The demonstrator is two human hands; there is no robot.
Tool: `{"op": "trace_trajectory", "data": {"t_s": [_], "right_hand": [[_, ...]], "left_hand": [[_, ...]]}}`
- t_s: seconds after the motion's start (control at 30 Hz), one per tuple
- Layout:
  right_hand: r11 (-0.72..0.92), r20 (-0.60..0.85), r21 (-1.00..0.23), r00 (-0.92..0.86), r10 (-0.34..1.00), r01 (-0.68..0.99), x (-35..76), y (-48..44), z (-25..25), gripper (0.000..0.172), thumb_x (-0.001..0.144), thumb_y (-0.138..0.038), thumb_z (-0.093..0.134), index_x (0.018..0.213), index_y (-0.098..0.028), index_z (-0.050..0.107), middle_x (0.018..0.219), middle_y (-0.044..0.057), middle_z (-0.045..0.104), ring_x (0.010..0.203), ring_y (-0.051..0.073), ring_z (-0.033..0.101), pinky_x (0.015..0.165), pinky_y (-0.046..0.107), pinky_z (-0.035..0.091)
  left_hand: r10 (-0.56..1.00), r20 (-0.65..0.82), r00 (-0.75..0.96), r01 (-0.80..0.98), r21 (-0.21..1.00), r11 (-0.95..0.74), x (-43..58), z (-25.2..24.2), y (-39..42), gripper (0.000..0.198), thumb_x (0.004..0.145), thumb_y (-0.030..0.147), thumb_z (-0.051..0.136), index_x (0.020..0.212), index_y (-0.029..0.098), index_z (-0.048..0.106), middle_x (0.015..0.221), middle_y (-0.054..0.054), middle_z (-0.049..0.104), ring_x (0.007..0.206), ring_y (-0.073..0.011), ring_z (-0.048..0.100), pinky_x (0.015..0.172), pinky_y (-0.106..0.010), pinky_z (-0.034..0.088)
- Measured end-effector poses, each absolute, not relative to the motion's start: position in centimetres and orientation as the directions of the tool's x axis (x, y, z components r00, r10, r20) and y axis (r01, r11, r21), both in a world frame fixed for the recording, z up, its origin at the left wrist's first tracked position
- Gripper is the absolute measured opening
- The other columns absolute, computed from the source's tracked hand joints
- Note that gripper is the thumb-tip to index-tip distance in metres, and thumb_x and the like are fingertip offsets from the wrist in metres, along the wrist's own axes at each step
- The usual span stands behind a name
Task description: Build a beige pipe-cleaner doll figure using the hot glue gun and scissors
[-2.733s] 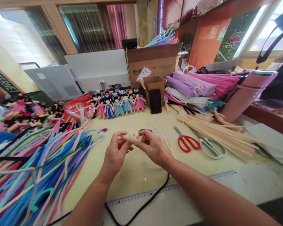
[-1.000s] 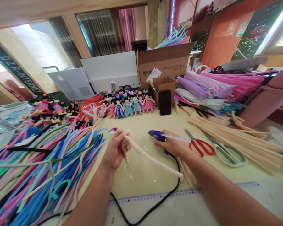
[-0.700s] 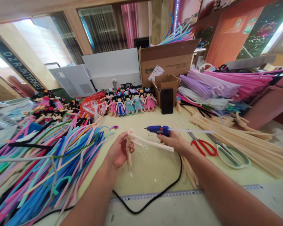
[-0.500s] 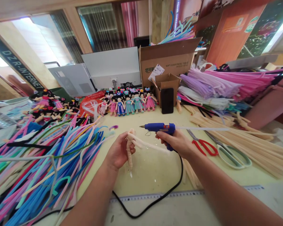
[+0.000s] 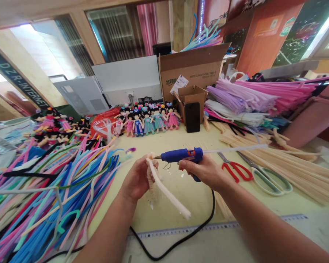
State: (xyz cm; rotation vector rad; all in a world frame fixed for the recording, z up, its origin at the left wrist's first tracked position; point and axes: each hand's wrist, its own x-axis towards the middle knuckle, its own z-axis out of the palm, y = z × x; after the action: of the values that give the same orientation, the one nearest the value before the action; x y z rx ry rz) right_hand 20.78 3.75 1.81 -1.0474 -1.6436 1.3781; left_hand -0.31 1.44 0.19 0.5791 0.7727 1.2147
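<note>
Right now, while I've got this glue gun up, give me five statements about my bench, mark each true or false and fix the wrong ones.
1. Your right hand holds the blue glue gun. True.
2. One hand is empty. False: your left hand grips a beige fuzzy piece.
3. The glue gun's nozzle points toward your left hand. True.
4. The black phone lies flat. False: the black phone stands upright before a small cardboard box.
5. The red-handled scissors lie beside the green-handled scissors. True.

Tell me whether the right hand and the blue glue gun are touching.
Touching. The head view shows the right hand closed around the handle of the blue glue gun, its barrel jutting out in front.
</note>
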Motion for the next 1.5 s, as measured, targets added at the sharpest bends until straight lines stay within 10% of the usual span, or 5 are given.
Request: {"op": "trace_trajectory", "data": {"t_s": [1.5], "right_hand": [[0.166, 0.123, -0.983, -0.387, 0.914, 0.079, 20.29, 3.93, 1.19, 0.028, 0.07, -0.046, 0.066, 0.067, -0.02, 0.06, 0.055, -0.003, 0.049, 0.051, 0.01, 0.041, 0.048, 0.024, 0.035]], "left_hand": [[0.962, -0.2, 0.187, -0.622, 0.734, 0.273, -0.58, 0.05, 1.2, 0.023, 0.069, 0.031, 0.076, 0.079, 0.017, 0.06, 0.062, 0.002, 0.055, 0.048, -0.0068, 0.047, 0.045, -0.016, 0.043]]}}
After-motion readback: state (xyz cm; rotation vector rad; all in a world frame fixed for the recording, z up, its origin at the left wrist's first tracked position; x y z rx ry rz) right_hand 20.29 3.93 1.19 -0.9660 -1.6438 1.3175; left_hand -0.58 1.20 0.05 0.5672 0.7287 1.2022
